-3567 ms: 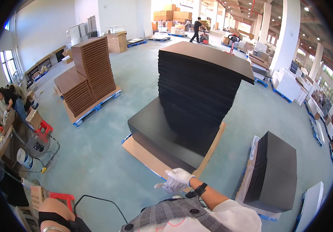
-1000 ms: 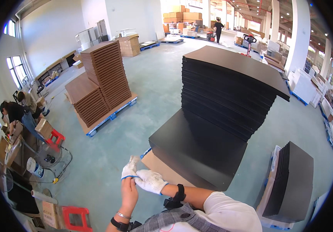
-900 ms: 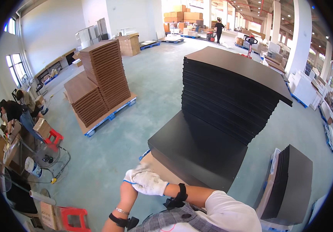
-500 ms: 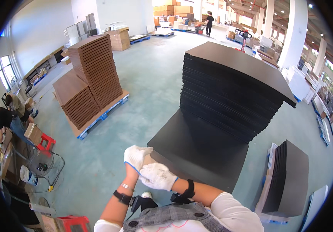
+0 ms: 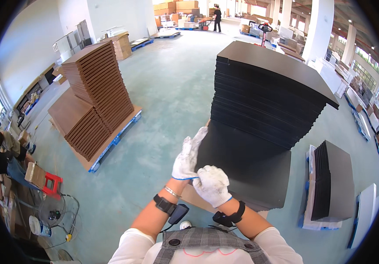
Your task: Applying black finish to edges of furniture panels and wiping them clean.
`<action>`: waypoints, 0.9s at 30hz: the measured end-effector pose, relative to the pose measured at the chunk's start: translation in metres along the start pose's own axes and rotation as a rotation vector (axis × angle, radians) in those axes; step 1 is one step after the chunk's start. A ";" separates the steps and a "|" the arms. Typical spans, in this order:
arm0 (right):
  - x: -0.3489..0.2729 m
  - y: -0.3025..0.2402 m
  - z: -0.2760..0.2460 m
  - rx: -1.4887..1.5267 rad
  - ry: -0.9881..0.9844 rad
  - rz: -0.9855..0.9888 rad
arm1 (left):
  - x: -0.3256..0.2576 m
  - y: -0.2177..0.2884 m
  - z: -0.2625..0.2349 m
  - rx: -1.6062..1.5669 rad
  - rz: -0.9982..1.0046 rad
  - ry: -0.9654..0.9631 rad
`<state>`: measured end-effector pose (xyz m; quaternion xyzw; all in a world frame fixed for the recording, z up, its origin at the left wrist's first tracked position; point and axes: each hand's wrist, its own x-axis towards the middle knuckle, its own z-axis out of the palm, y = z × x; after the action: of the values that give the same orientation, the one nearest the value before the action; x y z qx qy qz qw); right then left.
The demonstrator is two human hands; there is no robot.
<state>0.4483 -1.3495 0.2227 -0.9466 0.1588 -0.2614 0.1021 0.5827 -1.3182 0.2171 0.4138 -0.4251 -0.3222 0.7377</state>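
grips the blue-edged cuff (image 5: pixel 183 178) of the white knit left glove (image 5: pixel 183 168) with the gloved right hand (image 5: pixel 213 185).
extends the left hand (image 5: pixel 190 153) flat inside that glove, fingers stretched forward, well clear of a fist; balls the right hand around the cuff, just past a silver bracelet (image 5: pixel 172 192); wears a black strap (image 5: pixel 165 204) on each forearm. holds both hands in front of a low tier of dark flat panels (image 5: pixel 251 158), contact with it impossible to tell; behind that tier, a taller dark pile (image 5: pixel 264 103), its top sheet jutting out to the right. to the left, brown panels (image 5: pixel 103 83) in two heights on a blue pallet (image 5: pixel 117 141); to the right, a smaller dark stack (image 5: pixel 337 180); at far left, co-workers bent near a red stool (image 5: pixel 52 183).
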 end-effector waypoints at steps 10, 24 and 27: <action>-0.020 -0.007 0.038 0.674 -0.254 0.673 | 0.010 0.004 0.011 -0.693 -0.032 0.006; -0.006 -0.023 0.045 0.534 -0.098 0.422 | 0.006 0.031 0.009 -1.040 -0.074 0.023; -0.009 -0.023 0.050 0.310 -0.313 0.173 | 0.001 0.032 0.006 -1.027 -0.136 -0.009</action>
<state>0.4733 -1.3190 0.1827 -0.9314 0.1793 -0.1232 0.2918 0.5817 -1.3062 0.2476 0.0239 -0.1872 -0.5384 0.8213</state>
